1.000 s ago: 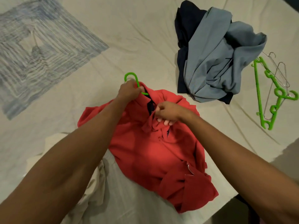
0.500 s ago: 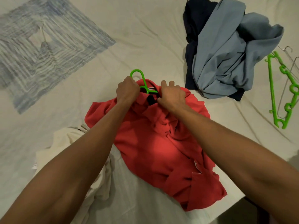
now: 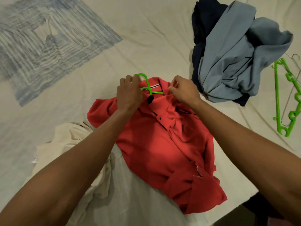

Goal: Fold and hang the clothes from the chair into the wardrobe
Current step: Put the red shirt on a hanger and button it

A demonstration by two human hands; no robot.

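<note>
At the far left, a blue-striped patterned cloth [image 3: 48, 46] lies flat on the bed [image 3: 146, 38]. Nearer, a cream garment [image 3: 68, 144] sits crumpled under the left forearm.

In the middle lies the red polo shirt [image 3: 162, 144], collar to the far side, with the green hanger [image 3: 149, 86] inside its neck; only the hook and the tops of its shoulders show above the collar. The left hand [image 3: 128, 93] grips the left side of the collar beside the hook. The right hand [image 3: 184, 91] pinches the right side of the collar. Half a second ago both hands sat close together over the neck opening; now they are spread apart and more of the hanger is bared, so the collar looks to be getting drawn out over the hanger's arms. In my judgement the shirt is nearly seated and will soon be fit to lift and carry to the wardrobe, which is out of view.

The shirt's near hem is bunched and folded over itself at the bed's edge, and may drag or slip when lifted.

To the right, a grey-blue garment [image 3: 241, 62] is heaped over a dark navy one [image 3: 205, 22], both waiting. At the far right lie a spare green hanger [image 3: 280, 101] and a wire hanger [image 3: 291, 82], overlapping each other.
</note>
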